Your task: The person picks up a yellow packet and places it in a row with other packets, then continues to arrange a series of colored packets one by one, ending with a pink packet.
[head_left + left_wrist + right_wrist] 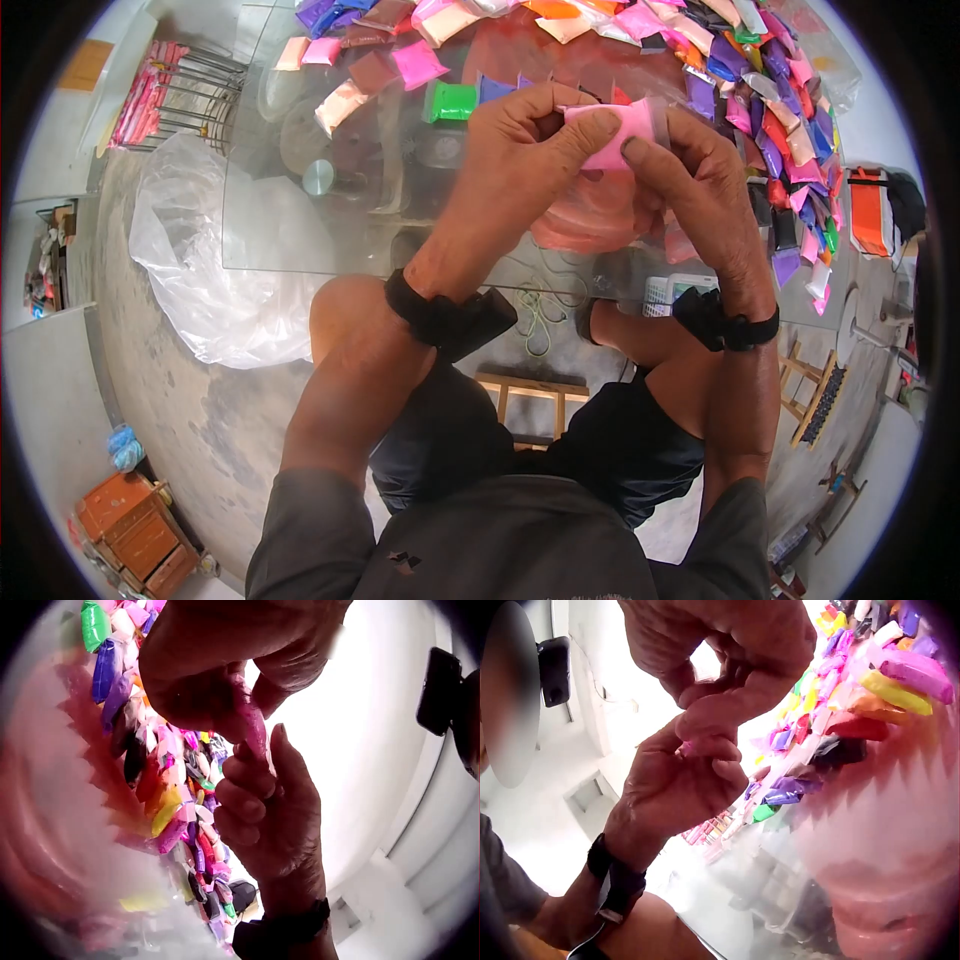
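A small, soft pink packet (pixel 618 135) in clear wrapping is stretched between both hands over the near part of a glass table. My left hand (pixel 525 145) pinches its left side, thumb on the face turned toward me. On the opposite side the right hand (pixel 695 175) grips the edge with thumb and fingers. In the left wrist view the packet (pixel 253 724) appears edge-on between the two hands. The right wrist view mostly hides it behind fingers. Beneath the hands lies a translucent red plastic bag (pixel 590 215).
Many coloured packets (pixel 770 130) heap along the table's far and right sides. A green packet (pixel 450 101) lies just left of the hands. The glass table's (pixel 300 235) front edge runs above the knees. A clear plastic bag (pixel 200 260) rests on the floor at left.
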`<state>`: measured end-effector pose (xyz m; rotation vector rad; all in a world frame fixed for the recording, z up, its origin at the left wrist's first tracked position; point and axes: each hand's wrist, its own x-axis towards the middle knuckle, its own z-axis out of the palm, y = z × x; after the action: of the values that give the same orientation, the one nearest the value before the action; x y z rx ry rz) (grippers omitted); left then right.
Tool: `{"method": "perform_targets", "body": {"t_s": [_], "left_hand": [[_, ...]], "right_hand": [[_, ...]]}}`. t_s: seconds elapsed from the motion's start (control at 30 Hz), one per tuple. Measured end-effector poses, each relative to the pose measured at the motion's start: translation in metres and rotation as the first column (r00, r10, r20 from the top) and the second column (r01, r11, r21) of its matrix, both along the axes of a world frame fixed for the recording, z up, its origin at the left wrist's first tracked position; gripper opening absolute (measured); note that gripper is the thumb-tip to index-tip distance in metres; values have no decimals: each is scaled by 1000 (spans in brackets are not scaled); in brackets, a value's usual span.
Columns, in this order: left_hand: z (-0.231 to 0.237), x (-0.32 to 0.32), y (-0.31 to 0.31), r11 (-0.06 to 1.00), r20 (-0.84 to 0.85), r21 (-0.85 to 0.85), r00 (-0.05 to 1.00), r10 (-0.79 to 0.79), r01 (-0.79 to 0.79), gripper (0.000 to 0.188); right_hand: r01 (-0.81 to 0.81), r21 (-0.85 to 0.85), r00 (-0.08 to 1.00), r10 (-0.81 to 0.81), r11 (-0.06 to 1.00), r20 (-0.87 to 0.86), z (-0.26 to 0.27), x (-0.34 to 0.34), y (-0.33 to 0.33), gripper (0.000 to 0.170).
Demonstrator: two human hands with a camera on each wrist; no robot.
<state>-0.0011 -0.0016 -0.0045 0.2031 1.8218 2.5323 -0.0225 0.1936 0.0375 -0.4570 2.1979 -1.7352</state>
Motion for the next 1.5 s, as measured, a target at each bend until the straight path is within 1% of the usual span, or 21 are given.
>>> {"method": "perform_targets", "body": {"t_s": [0.03, 0.17, 0.27, 0.37, 0.4, 0.47, 0.57, 0.63, 0.7, 0.8, 0.9, 0.97, 1.03, 1.17, 1.23, 1.27, 1.37, 1.4, 1.43, 1.47, 1.5], "left_hand": [[0, 0, -1, 1000, -3, -9, 1000, -5, 5, 19], [5, 2, -1, 1000, 31, -5, 999, -21, 21, 19], [0, 0, -3, 999, -5, -26, 999, -38, 38, 19], [3, 0, -4, 998, 13, -64, 1000, -25, 26, 19], [4, 1, -3, 998, 13, -64, 1000, -25, 25, 19], [6, 1, -2, 999, 112, 6, 993, -36, 35, 19], [5, 0, -1, 999, 105, -2, 994, -34, 34, 20], [3, 0, -1, 999, 80, 16, 996, -38, 37, 20], [2, 0, -1, 999, 59, 33, 997, -40, 38, 20], [4, 1, 0, 998, 97, 15, 994, -60, 59, 20], [5, 1, 1, 1000, 100, 11, 995, -30, 29, 23], [3, 0, 1, 996, 92, 82, 995, 22, -30, 25], [3, 0, 0, 996, 79, 92, 997, 13, -21, 27], [6, 0, 1, 990, 60, 140, 998, -6, -2, 28], [5, 0, 0, 995, 21, 95, 1000, 5, -7, 29], [5, 1, -1, 999, -17, 50, 1000, 13, -12, 29], [7, 1, -1, 998, 26, 55, 1000, -7, 5, 29], [5, 0, -1, 998, 30, 56, 1000, -6, 4, 29], [3, -1, -1, 999, -24, 5, 998, 50, -50, 30], [1, -3, 0, 993, -80, -44, 991, 103, -106, 30], [0, -4, -1, 993, -76, -43, 992, 104, -107, 30]], "right_hand": [[-4, 11, 999, 3, 1000, 37, 1, 0, 0, 18], [-19, -36, 999, 21, 999, 49, 0, -1, 2, 20], [-10, 9, 1000, 9, 1000, 25, 2, 1, 1, 20], [-11, 25, 997, 10, 1000, 73, 2, 1, 0, 20], [3, -14, 998, -2, 1000, 70, 1, 0, 1, 20], [19, -53, 998, -15, 998, 66, -3, -4, 2, 21], [4, -61, 1000, -5, 998, -18, -6, -7, 5, 23], [39, -40, 997, -36, 998, 71, -3, -4, 3, 24], [67, -31, 996, -65, 997, 63, -1, -1, 1, 25], [99, -48, 994, -96, 994, 58, -3, -2, 0, 26], [114, -75, 992, -109, 991, 69, -3, -3, -1, 26], [123, -75, 990, -117, 990, 78, -4, -4, 0, 26], [117, -129, 979, -93, 985, 180, -5, -5, 4, 25], [113, -229, 970, -57, 967, 238, -4, -6, 6, 25], [101, -292, 941, 3, 951, 337, -1, -6, 9, 25], [104, -291, 940, 1, 951, 341, -1, -5, 10, 25], [72, -279, 936, 32, 958, 350, 2, -4, 13, 25], [80, -209, 946, -8, 975, 325, 4, -4, 13, 23], [91, -139, 954, -46, 986, 296, 4, -3, 13, 22], [91, -137, 953, -46, 986, 299, 3, -3, 14, 22], [56, -26, 980, -50, 998, 193, 0, -4, 13, 21]]}}
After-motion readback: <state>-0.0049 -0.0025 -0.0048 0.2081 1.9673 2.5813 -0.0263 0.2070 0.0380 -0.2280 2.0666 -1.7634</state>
